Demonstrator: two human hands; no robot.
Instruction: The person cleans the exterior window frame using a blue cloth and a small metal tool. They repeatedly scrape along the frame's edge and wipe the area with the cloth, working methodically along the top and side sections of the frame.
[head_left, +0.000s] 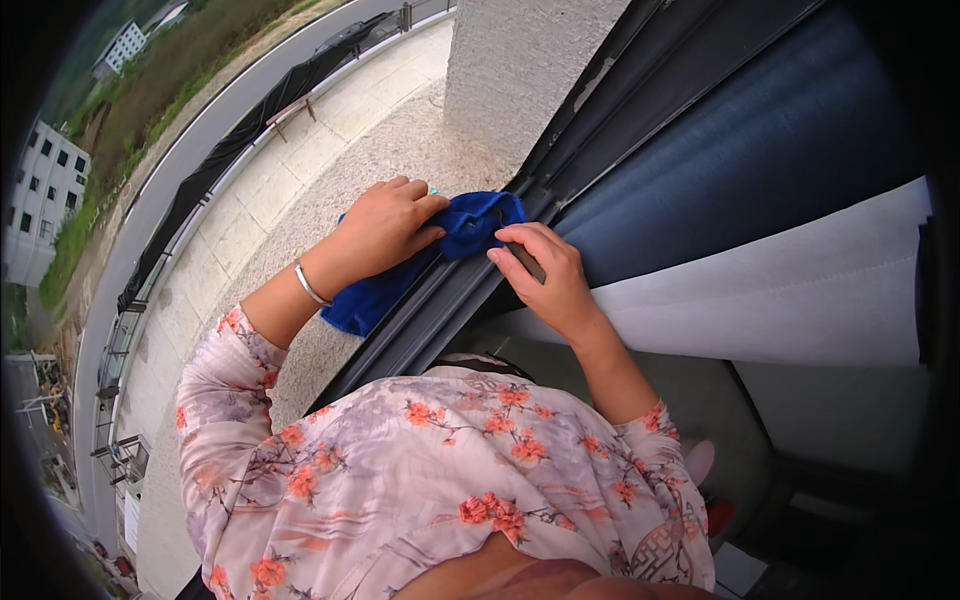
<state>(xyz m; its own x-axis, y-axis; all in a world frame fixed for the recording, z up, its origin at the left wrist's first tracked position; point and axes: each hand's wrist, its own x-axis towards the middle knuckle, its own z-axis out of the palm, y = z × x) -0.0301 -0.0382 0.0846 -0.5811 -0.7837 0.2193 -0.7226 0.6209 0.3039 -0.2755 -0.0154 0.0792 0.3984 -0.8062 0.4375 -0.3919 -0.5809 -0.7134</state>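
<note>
A blue cloth lies bunched over the dark metal window track, and part of it hangs down on the outer, rough ledge side. My left hand, with a silver bangle at the wrist, grips the cloth's left part between thumb and fingers. At the cloth's right edge is my right hand, its thumb and index fingertip close together beside the fabric. Whether those fingertips pinch the cloth is not clear. The dark window frame rises from the track beyond both hands.
Outside, a rough plaster ledge and wall adjoin the track. Farther out run pale tiles and a railing with black sheeting. Indoors, dark blue and whitish curtain fabric hangs to the right, close to my right forearm.
</note>
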